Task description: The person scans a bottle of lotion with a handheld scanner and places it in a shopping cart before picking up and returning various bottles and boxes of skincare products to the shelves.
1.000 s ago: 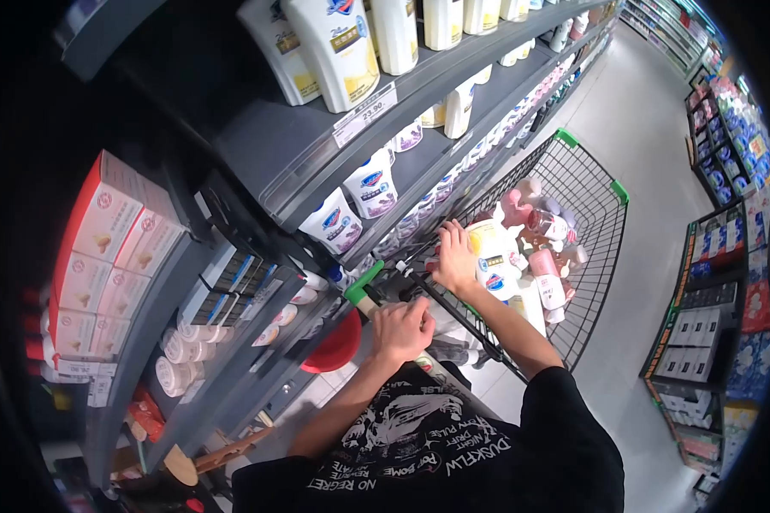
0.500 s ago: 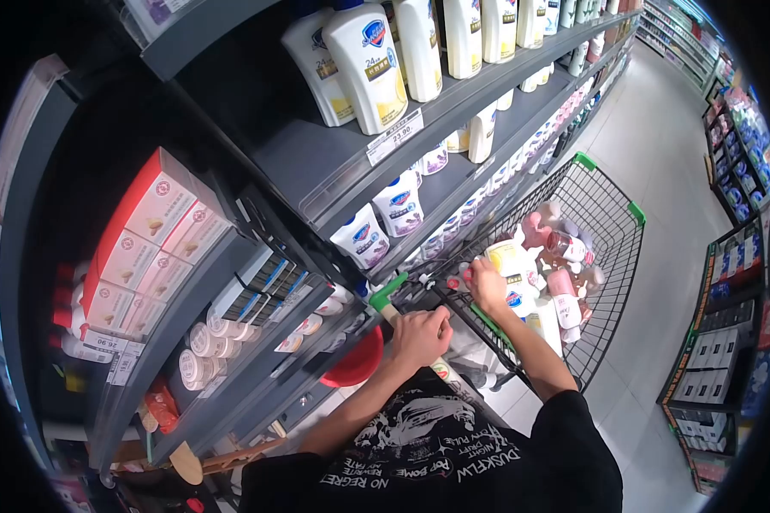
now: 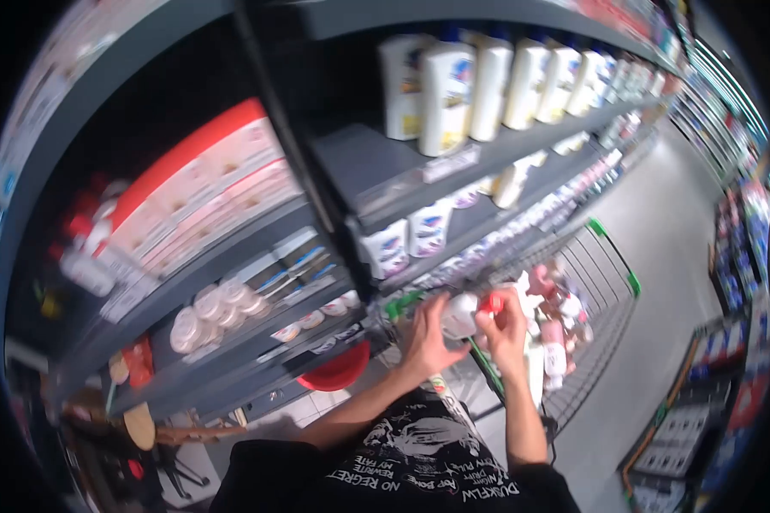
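A white bottle with a red cap (image 3: pixel 460 315) is held up in front of me, above the near end of the shopping cart (image 3: pixel 631 286). My right hand (image 3: pixel 505 329) pinches it at the red cap. From the other side my left hand (image 3: pixel 430 344) cups the white body, thumb below and fingers along its edge. Motion blur hides the label. Behind my hands, the cart holds several pink and white bottles (image 3: pixel 555 350) lying in a heap. Part of its green handle (image 3: pixel 399 306) shows just past my left hand.
White pump-less bottles with blue caps (image 3: pixel 447 98) line the upper shelf ahead. Pouches (image 3: pixel 429 229) stand on the shelf below. On the left are pink boxes (image 3: pixel 210 188), round jars (image 3: pixel 218 315) and a red basin (image 3: pixel 338 368) near the floor. A tiled aisle (image 3: pixel 646 201) runs along the right.
My left hand has left the cart handle and come to the bottle. My right hand has lifted the red-capped bottle out of the cart's near end toward me. The view has turned.
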Tool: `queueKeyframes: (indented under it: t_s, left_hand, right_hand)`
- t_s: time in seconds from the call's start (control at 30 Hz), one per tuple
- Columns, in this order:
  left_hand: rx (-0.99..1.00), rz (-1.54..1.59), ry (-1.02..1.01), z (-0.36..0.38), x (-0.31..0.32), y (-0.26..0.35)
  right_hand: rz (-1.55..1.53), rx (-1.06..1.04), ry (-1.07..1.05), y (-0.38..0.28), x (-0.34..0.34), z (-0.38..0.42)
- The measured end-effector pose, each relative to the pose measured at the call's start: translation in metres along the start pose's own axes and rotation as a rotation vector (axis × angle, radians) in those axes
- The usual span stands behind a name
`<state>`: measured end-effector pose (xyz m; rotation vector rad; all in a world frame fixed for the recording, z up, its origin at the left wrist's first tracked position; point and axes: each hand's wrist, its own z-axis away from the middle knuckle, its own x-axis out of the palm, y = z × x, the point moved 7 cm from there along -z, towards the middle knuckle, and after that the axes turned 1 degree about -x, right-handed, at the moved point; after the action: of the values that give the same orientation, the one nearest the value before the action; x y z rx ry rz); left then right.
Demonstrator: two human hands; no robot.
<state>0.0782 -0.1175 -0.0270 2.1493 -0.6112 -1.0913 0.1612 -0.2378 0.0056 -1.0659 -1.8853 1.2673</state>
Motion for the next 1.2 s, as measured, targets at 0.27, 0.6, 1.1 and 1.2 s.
queueKeyframes:
  t_s: [0.27,0.6,1.1,1.2]
  left_hand:
    - [-0.36,0.079,0.348,0.052,-0.093,-0.047]
    - [-0.208,-0.009,1.025,0.106,-0.367,0.023]
    - [0.125,-0.14,1.004,0.032,-0.557,0.038]
    - [0.108,-0.038,0.97,0.018,-0.552,0.019]
  right_hand:
    - [-0.192,0.095,-0.235,0.018,0.123,0.025]
    - [0.711,-0.024,-0.347,0.058,0.131,0.05]
    - [0.71,-0.084,-0.278,0.058,0.125,0.054]
    - [0.724,-0.102,-0.291,0.059,0.129,0.055]
